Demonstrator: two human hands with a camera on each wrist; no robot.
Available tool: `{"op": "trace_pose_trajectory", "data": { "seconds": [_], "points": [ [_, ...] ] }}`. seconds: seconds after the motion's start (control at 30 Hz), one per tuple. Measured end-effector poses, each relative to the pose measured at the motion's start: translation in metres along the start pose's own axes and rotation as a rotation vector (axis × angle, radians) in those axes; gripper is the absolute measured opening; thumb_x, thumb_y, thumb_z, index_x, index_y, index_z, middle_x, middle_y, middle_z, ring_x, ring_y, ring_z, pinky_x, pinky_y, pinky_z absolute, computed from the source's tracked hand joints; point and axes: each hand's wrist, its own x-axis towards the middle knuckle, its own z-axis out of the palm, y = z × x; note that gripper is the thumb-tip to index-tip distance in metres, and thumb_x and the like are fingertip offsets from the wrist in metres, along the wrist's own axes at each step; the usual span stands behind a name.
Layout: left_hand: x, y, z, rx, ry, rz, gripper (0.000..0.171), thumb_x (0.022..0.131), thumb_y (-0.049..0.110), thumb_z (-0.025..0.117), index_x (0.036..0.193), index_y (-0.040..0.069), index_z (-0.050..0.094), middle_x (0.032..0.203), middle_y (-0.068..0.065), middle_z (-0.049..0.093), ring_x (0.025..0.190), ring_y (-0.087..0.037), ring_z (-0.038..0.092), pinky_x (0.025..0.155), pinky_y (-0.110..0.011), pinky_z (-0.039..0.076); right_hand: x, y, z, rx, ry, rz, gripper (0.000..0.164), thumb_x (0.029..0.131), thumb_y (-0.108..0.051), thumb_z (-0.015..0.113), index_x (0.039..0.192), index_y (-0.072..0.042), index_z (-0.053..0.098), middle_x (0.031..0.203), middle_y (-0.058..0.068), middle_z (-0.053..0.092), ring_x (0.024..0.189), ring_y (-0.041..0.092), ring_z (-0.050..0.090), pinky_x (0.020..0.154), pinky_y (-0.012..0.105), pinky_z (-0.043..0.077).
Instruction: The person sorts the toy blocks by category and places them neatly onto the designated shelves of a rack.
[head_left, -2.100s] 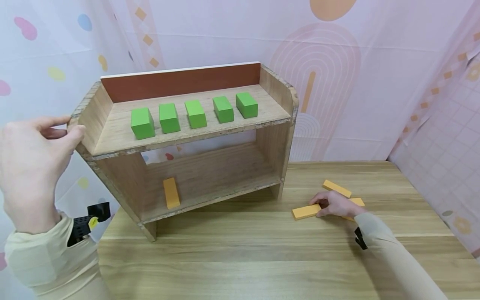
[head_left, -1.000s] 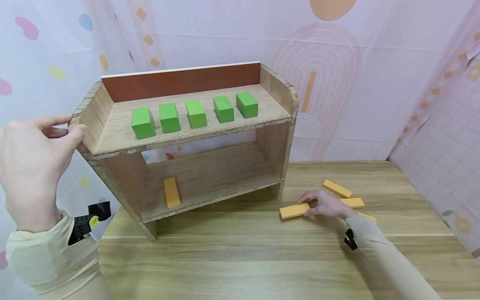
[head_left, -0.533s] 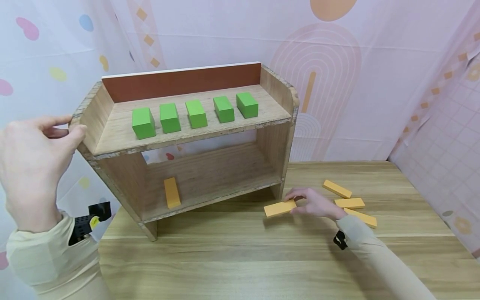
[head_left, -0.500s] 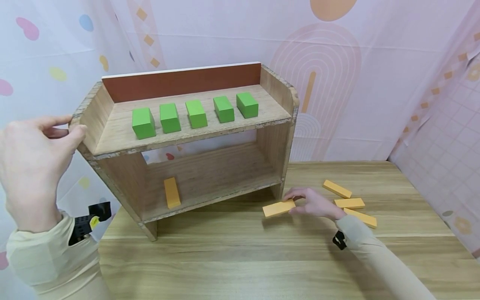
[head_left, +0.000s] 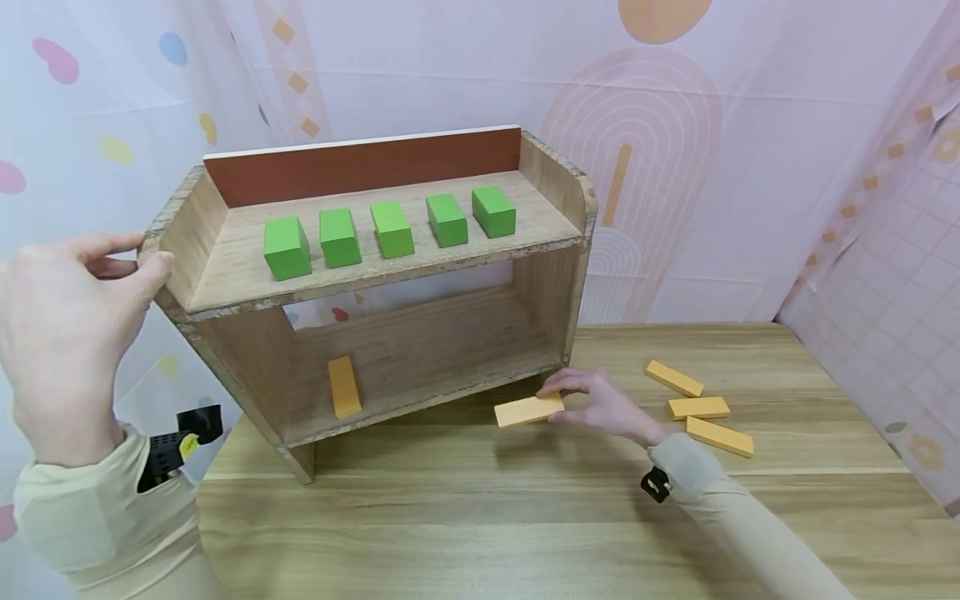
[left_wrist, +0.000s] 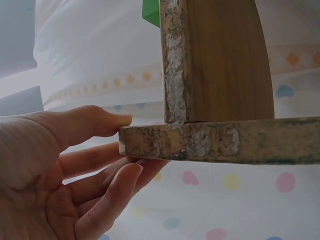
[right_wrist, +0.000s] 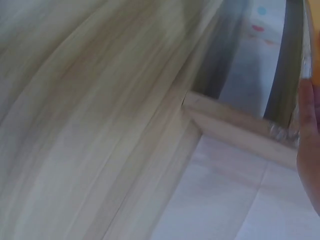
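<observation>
- Patterned cloth [head_left: 450, 71] is hanging across the upper frame; a wood-grain table [head_left: 465, 533] is filling the bottom.
- Just right of centre, the right hand [head_left: 600, 404] is pinching an orange block [head_left: 527, 410] by its right end, and a shadow is showing below, so it's looking lifted.
- Watch that one-ended hold: if the pinch is loosening, the block could be pivoting or dropping.
- Near it, mid-frame, the wooden shelf [head_left: 450, 329] is presenting its lower front edge; a pass too low could be clipping it.
- Right of frame, three loose blocks [head_left: 698, 407] are lying near the sleeve [head_left: 686, 467], which could be sweeping them if it's swinging back.
- Left of centre, another block [head_left: 344, 387] is lying on the lower board, looking safe enough.
- Upper centre, five green blocks [head_left: 392, 229] are sitting near the front edge; a jolt could be tipping them off.
- Far left, the left hand [head_left: 71, 325] is pinching the side panel [head_left: 197, 221]; a sharp tug could be causing that jolt.
</observation>
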Motion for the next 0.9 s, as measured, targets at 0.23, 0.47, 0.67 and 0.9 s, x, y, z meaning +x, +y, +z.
{"op": "trace_pose_trajectory", "data": {
  "seconds": [0.23, 0.47, 0.67, 0.9],
  "points": [
    [0.000, 0.000, -0.001, 0.004, -0.004, 0.000, 0.048, 0.087, 0.037, 0.048, 0.125, 0.013, 0.063, 0.041, 0.049, 0.017, 0.047, 0.023, 0.023, 0.044, -0.013, 0.025, 0.011, -0.010, 0.013, 0.072, 0.118, -0.007, 0.031, 0.077, -0.018, 0.077, 0.108, -0.012, 0.071, 0.109, 0.004, 0.070, 0.100, 0.016, 0.062, 0.087, 0.036, 0.050],
    [-0.001, 0.000, -0.001, 0.002, 0.005, 0.015, 0.047, 0.086, 0.036, 0.048, 0.124, 0.013, 0.063, 0.041, 0.050, 0.018, 0.046, 0.023, 0.023, 0.044, -0.014, 0.025, 0.020, -0.021, 0.027, 0.045, 0.256, -0.012, 0.034, 0.073, -0.012, 0.079, 0.106, -0.007, 0.071, 0.106, 0.007, 0.071, 0.102, 0.022, 0.064, 0.093, 0.035, 0.048],
    [-0.001, 0.000, -0.001, -0.003, 0.012, 0.014, 0.047, 0.086, 0.036, 0.048, 0.123, 0.012, 0.063, 0.041, 0.050, 0.018, 0.045, 0.023, 0.023, 0.043, -0.014, 0.025, 0.029, -0.026, 0.037, 0.031, 0.319, 0.019, 0.032, 0.073, -0.011, 0.079, 0.104, -0.006, 0.072, 0.103, 0.009, 0.071, 0.096, 0.022, 0.065, 0.084, 0.035, 0.053],
    [0.000, 0.000, 0.000, -0.010, 0.016, 0.021, 0.047, 0.086, 0.037, 0.048, 0.123, 0.012, 0.064, 0.041, 0.049, 0.018, 0.044, 0.022, 0.023, 0.043, -0.014, 0.025, 0.035, -0.032, 0.047, 0.018, 0.346, 0.073, 0.032, 0.073, -0.014, 0.080, 0.103, -0.008, 0.073, 0.104, 0.007, 0.071, 0.095, 0.021, 0.066, 0.083, 0.031, 0.052]
  ]
}}
